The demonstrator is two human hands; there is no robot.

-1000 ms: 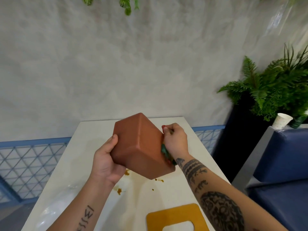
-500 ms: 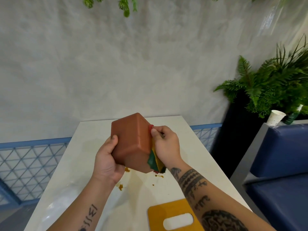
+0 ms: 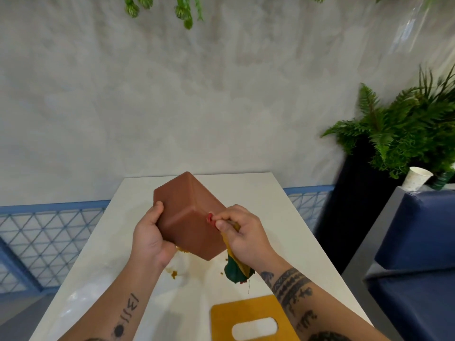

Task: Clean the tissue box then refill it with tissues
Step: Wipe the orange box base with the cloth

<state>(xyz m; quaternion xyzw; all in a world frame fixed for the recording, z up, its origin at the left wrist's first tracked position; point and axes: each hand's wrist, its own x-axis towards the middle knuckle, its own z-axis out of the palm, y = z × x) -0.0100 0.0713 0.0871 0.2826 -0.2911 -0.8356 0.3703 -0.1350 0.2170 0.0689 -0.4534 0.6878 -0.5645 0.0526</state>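
Wipe stroke update. A second ago my right hand (image 3: 243,232) had the cloth (image 3: 235,270) pressed against the right face of the tissue box (image 3: 189,212), with the rag mostly hidden under the palm. Now thumb and fingers pinch it bunched at the near edge of that face. The red end pokes out by the thumb and the green-and-yellow tail hangs free below the hand. Either the pass along that side is done or it's a regrip of the rag; can't tell which.

Left hand (image 3: 150,238) is doing the same job as before. Fingers and thumb are wrapped round the box's lower left end, carrying it tilted in the air above the surface (image 3: 278,212), not touching it. The box has turned a bit in that grip: three faces show toward me now, mostly two earlier.

Orange crumbs (image 3: 174,274) lie on the surface under the box, same spots as earlier, so the surface itself isn't wiped.

The yellow lid (image 3: 246,310) lies flat near me, apart from the box. Its slot is fully in frame now and was cut off a second ago. I judge that's head tilt, not lid movement.

Read: cleaning phase, outside faces only as far as I can see. No tissues I can identify in view, so the refill isn't started.
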